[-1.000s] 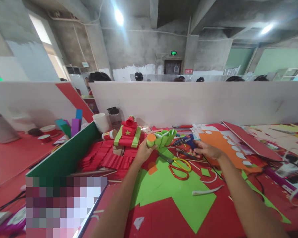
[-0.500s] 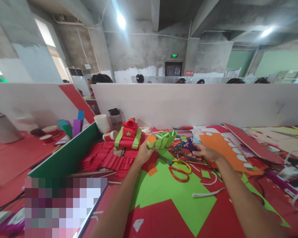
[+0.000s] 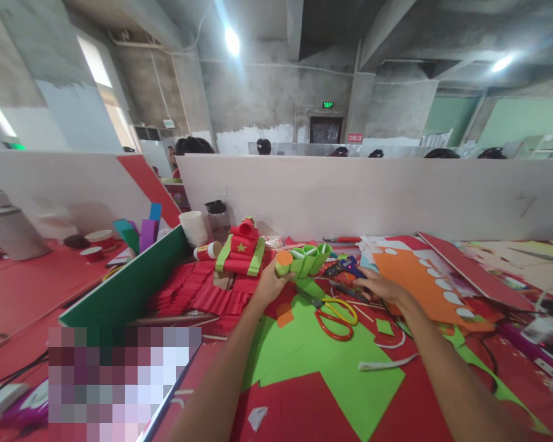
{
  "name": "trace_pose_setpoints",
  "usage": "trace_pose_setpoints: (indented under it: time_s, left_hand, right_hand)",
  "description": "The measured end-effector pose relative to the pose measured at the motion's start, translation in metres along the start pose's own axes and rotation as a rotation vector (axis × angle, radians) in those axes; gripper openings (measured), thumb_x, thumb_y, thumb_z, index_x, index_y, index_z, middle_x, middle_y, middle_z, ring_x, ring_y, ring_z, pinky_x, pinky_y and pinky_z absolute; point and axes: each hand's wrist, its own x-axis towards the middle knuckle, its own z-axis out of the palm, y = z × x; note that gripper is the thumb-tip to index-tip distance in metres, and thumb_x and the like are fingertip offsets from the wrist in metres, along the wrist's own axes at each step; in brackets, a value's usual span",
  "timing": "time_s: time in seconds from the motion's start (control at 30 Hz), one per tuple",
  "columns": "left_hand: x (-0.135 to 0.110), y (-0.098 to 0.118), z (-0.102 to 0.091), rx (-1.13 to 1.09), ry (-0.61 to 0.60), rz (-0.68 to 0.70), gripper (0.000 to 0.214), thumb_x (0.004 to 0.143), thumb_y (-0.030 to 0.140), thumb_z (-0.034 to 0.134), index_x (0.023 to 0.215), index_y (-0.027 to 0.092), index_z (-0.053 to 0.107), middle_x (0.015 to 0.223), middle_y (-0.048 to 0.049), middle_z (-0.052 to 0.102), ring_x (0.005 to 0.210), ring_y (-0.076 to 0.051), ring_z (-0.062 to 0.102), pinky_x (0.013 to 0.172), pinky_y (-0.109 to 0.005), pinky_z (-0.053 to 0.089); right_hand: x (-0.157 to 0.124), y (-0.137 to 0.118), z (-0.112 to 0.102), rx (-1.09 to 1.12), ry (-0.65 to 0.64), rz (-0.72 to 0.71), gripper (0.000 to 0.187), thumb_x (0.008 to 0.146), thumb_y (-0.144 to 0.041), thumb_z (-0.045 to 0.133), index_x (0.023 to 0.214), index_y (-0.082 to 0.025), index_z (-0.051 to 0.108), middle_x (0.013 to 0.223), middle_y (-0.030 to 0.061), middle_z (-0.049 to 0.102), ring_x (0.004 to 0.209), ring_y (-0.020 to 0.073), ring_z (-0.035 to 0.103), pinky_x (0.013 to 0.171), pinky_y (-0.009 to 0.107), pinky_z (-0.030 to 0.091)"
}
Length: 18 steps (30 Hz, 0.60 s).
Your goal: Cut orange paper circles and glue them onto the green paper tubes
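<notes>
My left hand is closed around a row of rolled light-green paper loops with an orange disc on the near end. To its right, my right hand has its fingers on the handle of a blue hot glue gun, whose dark nozzle points left towards the loops. Orange-and-yellow-handled scissors lie below and between the hands on a green paper sheet. Left of the loops stands a red and green paper model with a yellow star.
Folded red paper strips lie beside a green board on the left. An orange sheet with white ovals lies at right, near a purple power strip. A white partition closes off the back.
The view has shifted slightly. The glue gun has tipped up a little in my right hand, with its nozzle a bit higher. My left hand keeps hold of the green loops.
</notes>
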Motion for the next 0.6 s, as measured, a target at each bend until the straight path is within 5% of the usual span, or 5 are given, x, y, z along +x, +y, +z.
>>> trace_pose_setpoints:
  time_s: [0.07,0.17,0.3,0.43,0.6]
  left_hand:
    - [-0.001,0.001,0.0,-0.004,-0.001,0.001,0.047,0.075,0.031,0.075,0.118,0.015,0.063,0.118,-0.0106,0.071,0.109,-0.028,0.065,0.1,-0.042,0.05]
    - [-0.001,0.001,0.0,-0.007,-0.004,0.011,0.046,0.076,0.029,0.075,0.118,0.015,0.063,0.118,-0.0109,0.071,0.109,-0.028,0.065,0.099,-0.041,0.05]
    - [0.0,0.0,0.0,-0.022,-0.006,0.017,0.041,0.076,0.028,0.074,0.113,0.015,0.065,0.119,-0.0112,0.071,0.109,-0.028,0.065,0.099,-0.041,0.05]
    - [0.0,-0.001,0.0,-0.05,-0.018,0.022,0.044,0.075,0.029,0.075,0.115,0.015,0.064,0.119,-0.0113,0.071,0.11,-0.028,0.065,0.099,-0.041,0.05]
    - [0.0,0.001,0.0,-0.026,-0.016,0.014,0.042,0.076,0.029,0.074,0.114,0.014,0.064,0.117,-0.0111,0.071,0.108,-0.028,0.065,0.098,-0.041,0.051]
  right_hand:
    - [0.007,0.006,-0.001,-0.056,0.01,-0.085,0.052,0.089,-0.044,0.062,0.136,-0.022,0.054,0.056,-0.0031,0.059,0.052,0.017,0.056,0.051,0.027,0.044]
    - [0.013,0.016,-0.006,-0.168,0.04,-0.248,0.047,0.088,-0.049,0.065,0.128,-0.026,0.061,0.094,0.0057,0.073,0.09,0.0274,0.067,0.076,0.037,0.054]
    - [0.014,0.028,-0.013,-0.273,0.023,-0.215,0.065,0.084,-0.059,0.068,0.14,-0.028,0.053,0.134,0.0091,0.064,0.129,0.0369,0.052,0.104,0.048,0.046]
    - [0.011,0.035,-0.017,-0.349,0.026,-0.135,0.074,0.084,-0.065,0.064,0.146,-0.029,0.047,0.144,0.011,0.057,0.136,0.0399,0.046,0.11,0.052,0.04]
    - [0.007,0.02,-0.014,-0.504,0.186,-0.295,0.064,0.093,-0.057,0.054,0.147,-0.024,0.045,0.145,0.0142,0.054,0.138,0.0368,0.045,0.111,0.049,0.04]
